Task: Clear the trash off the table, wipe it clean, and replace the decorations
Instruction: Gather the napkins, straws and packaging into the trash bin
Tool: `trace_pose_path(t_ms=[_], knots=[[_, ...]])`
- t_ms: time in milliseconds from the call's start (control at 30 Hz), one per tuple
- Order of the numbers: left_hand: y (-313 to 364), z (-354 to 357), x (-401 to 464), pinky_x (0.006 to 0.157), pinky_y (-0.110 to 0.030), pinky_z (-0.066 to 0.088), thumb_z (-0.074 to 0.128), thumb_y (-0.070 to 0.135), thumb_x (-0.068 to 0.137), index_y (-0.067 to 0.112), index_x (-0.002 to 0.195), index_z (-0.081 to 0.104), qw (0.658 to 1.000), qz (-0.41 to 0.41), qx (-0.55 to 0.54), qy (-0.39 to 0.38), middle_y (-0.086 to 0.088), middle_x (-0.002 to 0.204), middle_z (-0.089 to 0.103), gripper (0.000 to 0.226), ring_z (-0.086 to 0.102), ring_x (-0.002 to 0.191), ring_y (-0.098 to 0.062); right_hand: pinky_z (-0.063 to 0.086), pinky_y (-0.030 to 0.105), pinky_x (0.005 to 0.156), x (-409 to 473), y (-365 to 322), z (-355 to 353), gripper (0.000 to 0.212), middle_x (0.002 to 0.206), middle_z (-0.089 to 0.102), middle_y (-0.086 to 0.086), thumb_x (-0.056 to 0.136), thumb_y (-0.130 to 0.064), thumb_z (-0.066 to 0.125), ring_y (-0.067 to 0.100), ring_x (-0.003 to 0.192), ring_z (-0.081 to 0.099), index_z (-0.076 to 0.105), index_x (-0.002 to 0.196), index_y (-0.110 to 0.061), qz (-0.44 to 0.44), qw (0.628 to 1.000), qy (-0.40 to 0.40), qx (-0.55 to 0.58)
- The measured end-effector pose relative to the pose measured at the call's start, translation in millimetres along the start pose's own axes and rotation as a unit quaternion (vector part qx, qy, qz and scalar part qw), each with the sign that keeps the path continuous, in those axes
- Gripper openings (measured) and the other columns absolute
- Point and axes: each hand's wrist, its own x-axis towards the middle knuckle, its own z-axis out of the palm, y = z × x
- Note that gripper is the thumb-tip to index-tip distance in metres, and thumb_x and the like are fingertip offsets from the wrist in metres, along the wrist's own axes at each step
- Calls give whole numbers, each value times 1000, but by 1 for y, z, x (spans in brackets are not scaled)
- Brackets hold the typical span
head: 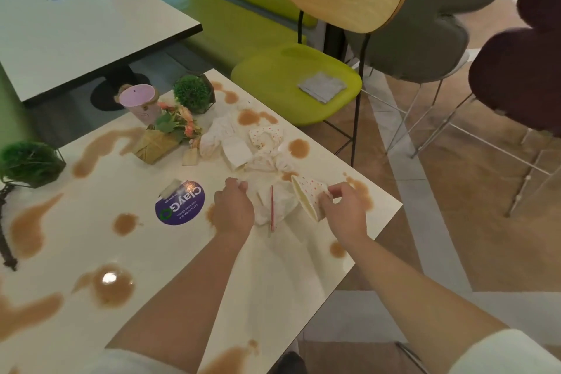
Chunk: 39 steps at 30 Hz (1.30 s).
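On the white brown-stained table (170, 255), the crumpled white napkins (243, 146) lie right of the orange flower arrangement (170, 133). The round purple sticker (179, 203) sits nearer. The green-seated wooden-backed chair (296, 82) stands beyond the far edge.

Left hand (233, 209) fingertips hidden (curled under)

A round purple sticker (180, 203) on the white counter (170, 255) reads "ClayGo" in large white letters with a green ring as the last letter, and under it a smaller line, "Let's keep our mealtimes clean", only partly legible, all seen upside down.
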Motion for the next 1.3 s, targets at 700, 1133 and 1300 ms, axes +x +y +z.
trace_pose_path(t_ms=[700, 1133, 1300], knots=[[-152, -112, -95, 77, -36, 51, 67, 47, 86, 14, 131, 39, 898, -224, -380, -5, -2, 117, 50, 63, 56, 102, -24, 45, 23, 79, -159, -60, 108, 23, 105, 63, -1, 88, -15, 63, 14, 91, 59, 64, 111, -20, -60, 985, -153, 53], [-381, -228, -114, 56, -25, 46, 31, 19, 105, 15, 124, 48, 872, -362, -322, 67, -8, 113, 57, 25, 61, 83, -23, 39, 8, 62, -303, -141, 297, 14, 97, 59, -5, 84, -13, 71, 6, 76, 54, 64, 95, -17, -117, 952, -282, 34], [-464, -264, -117, 102, -42, 39, 31, 25, 105, 13, 122, 50, 876, -356, -309, 102, -11, 121, 51, 28, 46, 127, -37, 39, 17, 70, -355, -168, 375, 13, 99, 57, -7, 86, -18, 70, 1, 81, 52, 61, 95, -21, -193, 923, -330, -36]])
